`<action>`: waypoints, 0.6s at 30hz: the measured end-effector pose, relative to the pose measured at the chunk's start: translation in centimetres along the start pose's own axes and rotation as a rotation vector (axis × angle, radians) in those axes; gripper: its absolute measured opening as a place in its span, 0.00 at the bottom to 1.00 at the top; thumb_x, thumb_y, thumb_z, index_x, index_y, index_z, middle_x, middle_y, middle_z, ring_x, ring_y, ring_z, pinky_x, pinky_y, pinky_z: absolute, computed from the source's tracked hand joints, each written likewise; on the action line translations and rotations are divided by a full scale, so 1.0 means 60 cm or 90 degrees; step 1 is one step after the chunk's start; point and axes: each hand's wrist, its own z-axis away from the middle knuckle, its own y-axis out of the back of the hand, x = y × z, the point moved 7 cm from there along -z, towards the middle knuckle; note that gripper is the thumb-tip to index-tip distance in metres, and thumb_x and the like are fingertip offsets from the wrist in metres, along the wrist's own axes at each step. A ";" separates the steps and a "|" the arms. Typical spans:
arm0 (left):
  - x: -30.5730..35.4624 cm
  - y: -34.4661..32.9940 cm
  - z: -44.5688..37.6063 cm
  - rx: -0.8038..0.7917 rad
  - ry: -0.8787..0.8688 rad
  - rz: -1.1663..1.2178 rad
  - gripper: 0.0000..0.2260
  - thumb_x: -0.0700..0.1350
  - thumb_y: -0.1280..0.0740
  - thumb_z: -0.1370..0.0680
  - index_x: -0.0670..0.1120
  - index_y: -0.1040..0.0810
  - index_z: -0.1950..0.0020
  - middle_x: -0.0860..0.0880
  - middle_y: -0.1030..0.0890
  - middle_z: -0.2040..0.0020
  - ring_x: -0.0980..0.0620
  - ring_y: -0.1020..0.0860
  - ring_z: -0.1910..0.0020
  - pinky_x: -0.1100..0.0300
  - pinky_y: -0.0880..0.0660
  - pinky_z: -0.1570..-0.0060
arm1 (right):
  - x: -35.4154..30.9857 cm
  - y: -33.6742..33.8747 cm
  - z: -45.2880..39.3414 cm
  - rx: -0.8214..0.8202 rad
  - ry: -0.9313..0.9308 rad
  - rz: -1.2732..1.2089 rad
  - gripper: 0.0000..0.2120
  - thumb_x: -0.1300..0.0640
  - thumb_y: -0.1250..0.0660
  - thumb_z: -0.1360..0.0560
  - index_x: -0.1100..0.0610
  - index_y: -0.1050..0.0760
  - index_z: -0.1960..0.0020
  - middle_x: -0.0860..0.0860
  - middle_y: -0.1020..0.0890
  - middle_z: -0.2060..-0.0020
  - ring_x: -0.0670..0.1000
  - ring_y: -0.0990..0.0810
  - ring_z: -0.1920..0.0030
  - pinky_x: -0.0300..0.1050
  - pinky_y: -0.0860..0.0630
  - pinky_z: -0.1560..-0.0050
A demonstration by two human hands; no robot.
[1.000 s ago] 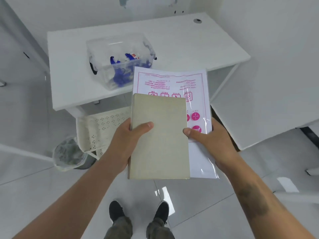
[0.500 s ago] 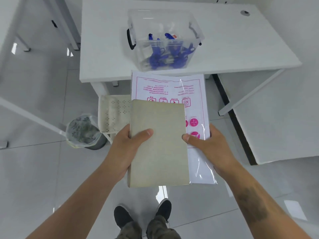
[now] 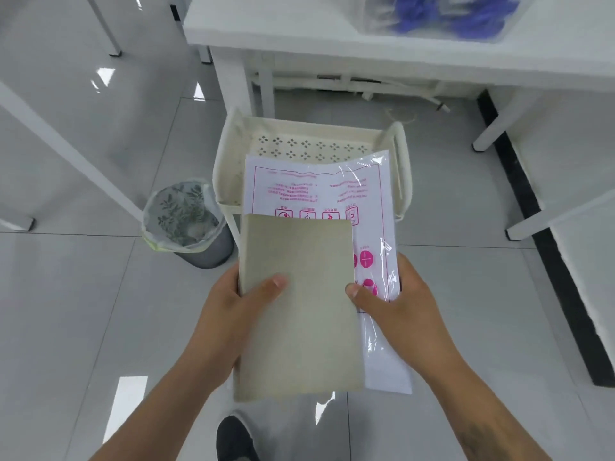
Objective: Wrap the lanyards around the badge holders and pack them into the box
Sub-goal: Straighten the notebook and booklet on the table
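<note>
Left hand [image 3: 226, 314] and right hand [image 3: 396, 311] grip notebook [image 3: 296, 307] and plastic sleeve [image 3: 369, 194] above the tray [image 3: 229, 154].
Beyond the tray, lanyards [image 3: 459, 11] wait in the box [image 3: 376, 15] on the tabletop [image 3: 266, 24]; wrapping looks unstarted.

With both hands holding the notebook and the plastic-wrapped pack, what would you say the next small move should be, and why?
Probably lower the stack into the cream tray just ahead: the left hand and right hand hold the notebook and pack right over it, and both hands are occupied.

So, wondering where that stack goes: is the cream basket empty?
Empty where visible: the cream perforated basket shows bare floor; the white plastic-wrapped packet hides the rest.
</note>
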 end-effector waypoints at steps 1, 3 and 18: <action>-0.031 0.006 -0.018 0.017 -0.004 0.007 0.08 0.44 0.30 0.23 0.54 0.19 0.45 0.51 0.13 0.52 0.49 0.14 0.55 0.51 0.19 0.57 | 0.025 -0.015 -0.013 0.003 0.013 0.005 0.15 0.54 0.26 0.28 0.41 0.26 0.45 0.42 0.17 0.58 0.41 0.18 0.59 0.30 0.26 0.61; -0.082 0.015 -0.039 0.032 -0.009 0.009 0.08 0.44 0.30 0.23 0.54 0.19 0.46 0.52 0.13 0.53 0.49 0.14 0.56 0.52 0.20 0.59 | 0.063 -0.041 -0.026 -0.001 0.029 0.020 0.15 0.53 0.26 0.28 0.40 0.26 0.46 0.42 0.17 0.58 0.42 0.19 0.59 0.32 0.26 0.60; -0.223 0.052 -0.012 0.006 0.059 0.031 0.11 0.52 0.27 0.32 0.53 0.18 0.52 0.48 0.13 0.54 0.45 0.14 0.57 0.45 0.19 0.55 | 0.163 -0.098 0.033 -0.053 -0.023 -0.011 0.16 0.58 0.24 0.31 0.42 0.24 0.49 0.40 0.17 0.62 0.40 0.19 0.63 0.25 0.29 0.65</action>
